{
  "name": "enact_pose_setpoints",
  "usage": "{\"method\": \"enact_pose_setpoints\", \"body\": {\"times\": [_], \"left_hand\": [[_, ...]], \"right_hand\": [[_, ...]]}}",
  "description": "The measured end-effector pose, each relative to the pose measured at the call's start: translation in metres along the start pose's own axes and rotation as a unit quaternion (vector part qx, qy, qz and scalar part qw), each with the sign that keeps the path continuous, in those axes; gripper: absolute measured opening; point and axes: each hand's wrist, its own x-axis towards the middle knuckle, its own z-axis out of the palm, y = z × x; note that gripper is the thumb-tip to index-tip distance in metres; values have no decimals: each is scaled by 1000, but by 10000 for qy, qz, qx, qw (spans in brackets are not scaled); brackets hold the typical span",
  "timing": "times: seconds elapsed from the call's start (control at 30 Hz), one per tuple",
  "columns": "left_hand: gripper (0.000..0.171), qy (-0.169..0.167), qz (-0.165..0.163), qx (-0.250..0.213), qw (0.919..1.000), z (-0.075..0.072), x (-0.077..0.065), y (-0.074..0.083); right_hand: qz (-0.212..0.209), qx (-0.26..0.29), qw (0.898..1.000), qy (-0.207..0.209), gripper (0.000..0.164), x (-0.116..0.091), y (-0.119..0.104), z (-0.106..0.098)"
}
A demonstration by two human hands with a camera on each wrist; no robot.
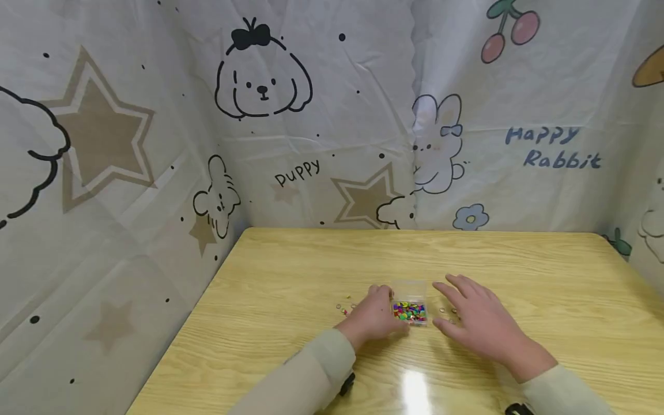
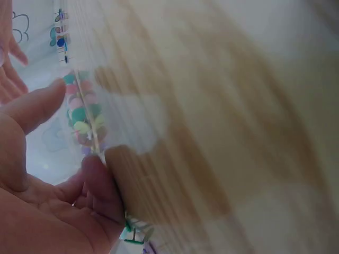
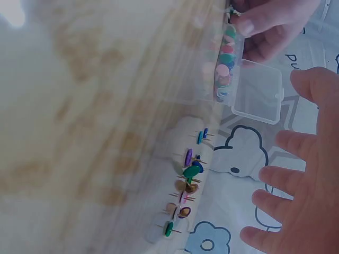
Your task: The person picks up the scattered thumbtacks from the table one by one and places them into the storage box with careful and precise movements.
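Observation:
A small clear plastic box (image 1: 421, 324) stands on the table with its see-through lid (image 3: 257, 92) tipped back. Colourful thumbtacks (image 1: 410, 311) fill it. My left hand (image 1: 374, 316) grips the box at its left end, thumb along the near side and fingers curled at the far corner. To the right of the box, my right hand (image 1: 479, 320) hovers with fingers spread, holding nothing. Under and beside it, several loose thumbtacks (image 3: 190, 171) lie on the table, partly hidden by the hand in the head view.
More loose thumbtacks (image 1: 344, 312) lie left of the box, beside the left hand. The wooden table (image 1: 311, 253) reaches back to a printed cloth (image 1: 321, 127) hung behind it and along both sides.

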Motion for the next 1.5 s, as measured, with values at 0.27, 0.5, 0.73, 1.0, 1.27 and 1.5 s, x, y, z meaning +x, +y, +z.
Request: {"method": "enact_pose_setpoints", "body": {"times": [0.27, 0.5, 0.73, 1.0, 1.27, 1.5], "left_hand": [[65, -19, -207, 250, 9995, 3, 4, 4], [60, -19, -234, 317, 9992, 4, 4, 6], [66, -65, -151, 855, 9962, 4, 7, 8], [72, -233, -58, 1291, 9913, 2, 9, 7], [70, -276, -64, 1274, 9915, 0, 9, 7], [67, -368, -4, 1326, 9905, -3, 10, 7]], "right_hand": [[2, 71, 10000, 66, 65, 2, 3, 1], [80, 63, 9998, -140, 59, 2, 7, -1], [268, 265, 9987, -338, 42, 5, 13, -3], [464, 346, 9951, -804, 23, 11, 19, 2], [420, 252, 9945, -924, 12, 21, 21, 8], [538, 358, 9910, -1171, 5, 28, 20, 12]]}}
